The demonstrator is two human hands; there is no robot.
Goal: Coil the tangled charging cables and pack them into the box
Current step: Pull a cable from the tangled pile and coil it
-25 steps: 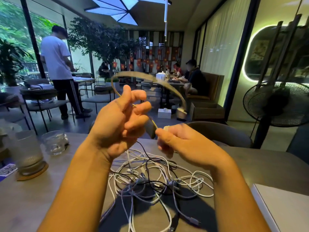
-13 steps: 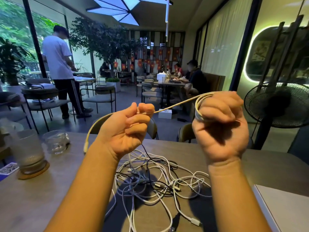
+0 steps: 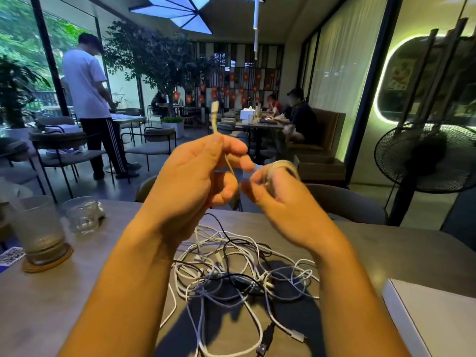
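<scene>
Cream cable (image 3: 215,117); white-and-black tangled cables (image 3: 239,269).

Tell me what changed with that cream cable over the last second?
The right hand dropped and swung in toward the left hand, winding more cable onto the coil round its fingers. The slack between the hands is nearly gone, and the plug end, which hung below the left hand, now sticks up above it. Both hands kept their hold. The pile and glass on the table stayed put.
</scene>
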